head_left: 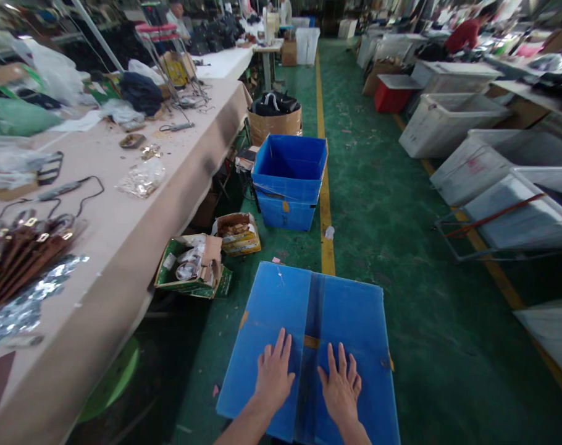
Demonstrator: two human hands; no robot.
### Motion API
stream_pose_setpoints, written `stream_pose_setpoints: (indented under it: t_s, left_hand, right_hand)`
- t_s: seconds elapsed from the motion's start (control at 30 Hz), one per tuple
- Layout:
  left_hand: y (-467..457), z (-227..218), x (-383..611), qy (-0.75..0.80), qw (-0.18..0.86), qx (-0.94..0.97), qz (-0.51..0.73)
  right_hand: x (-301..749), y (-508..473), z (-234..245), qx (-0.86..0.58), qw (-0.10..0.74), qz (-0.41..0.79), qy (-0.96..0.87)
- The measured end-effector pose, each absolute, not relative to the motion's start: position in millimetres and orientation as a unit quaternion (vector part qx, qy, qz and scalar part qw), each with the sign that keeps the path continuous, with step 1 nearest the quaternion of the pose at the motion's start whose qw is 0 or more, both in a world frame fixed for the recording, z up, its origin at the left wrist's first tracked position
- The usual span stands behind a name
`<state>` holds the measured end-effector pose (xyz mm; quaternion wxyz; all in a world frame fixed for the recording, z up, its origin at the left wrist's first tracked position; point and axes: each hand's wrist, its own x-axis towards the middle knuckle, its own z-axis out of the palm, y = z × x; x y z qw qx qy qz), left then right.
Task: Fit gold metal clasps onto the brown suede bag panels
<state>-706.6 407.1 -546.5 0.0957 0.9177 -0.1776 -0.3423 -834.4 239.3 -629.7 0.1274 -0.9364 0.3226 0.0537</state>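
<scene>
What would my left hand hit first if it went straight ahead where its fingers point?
The left hand lies flat on the blue panel, with nothing ahead on it. Past its far edge, the stacked blue bins look first in line, though depth is unclear.

Left hand (274, 371) and right hand (340, 388) lie flat, fingers spread.

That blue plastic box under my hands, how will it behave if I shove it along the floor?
Blue box likely slides easily: smooth plastic on smooth green floor. Its thin flaps meet at a seam, so may flex under the left hand and right hand. Broad top suggests it won't tip.
</scene>
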Motion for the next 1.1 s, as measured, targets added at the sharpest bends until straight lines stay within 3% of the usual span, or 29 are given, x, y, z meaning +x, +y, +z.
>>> stream_pose_setpoints:
  t_s: [0.1,0.27,0.47,0.63,0.73,0.93,1.0,1.1]
  left_hand:
    - [398.4,-544.4,-717.5,-0.142,0.105,0.931,-0.321]
    - [418.8,-538.0,-711.2,-0.153,0.211,0.924,-0.281]
    - [460.0,-513.0,-695.8,-0.148,0.312,0.914,-0.211]
    - [462.9,-478.9,-693.2,-0.143,0.318,0.916,-0.200]
    - [473.2,-446.5,-684.1,-0.187,0.289,0.927,-0.146]
    - [533.0,-388.6,-666.7,-0.173,0.158,0.972,0.032]
    - [524.0,-391.5,-670.0,-0.236,0.165,0.958,0.013]
    - [466.7,-426.5,-673.3,-0.341,0.189,0.910,-0.139]
  right_hand:
    - [-843.4,214.0,-615.4,-0.929,0.196,0.034,0.313]
    - [-862.6,162.6,-581.5,-0.886,0.309,-0.095,0.333]
    - [-882.0,123.0,-553.6,-0.780,0.415,-0.061,0.463]
    - [-881.6,115.8,-513.9,-0.729,0.488,-0.057,0.477]
    - [-881.1,111.0,-478.1,-0.796,0.444,-0.039,0.410]
    - [-903.2,79.3,-439.8,-0.881,0.233,-0.022,0.412]
    - [-908.8,76.5,-440.4,-0.877,0.202,-0.020,0.436]
    - [-907.1,85.7,-447.1,-0.879,0.219,-0.016,0.423]
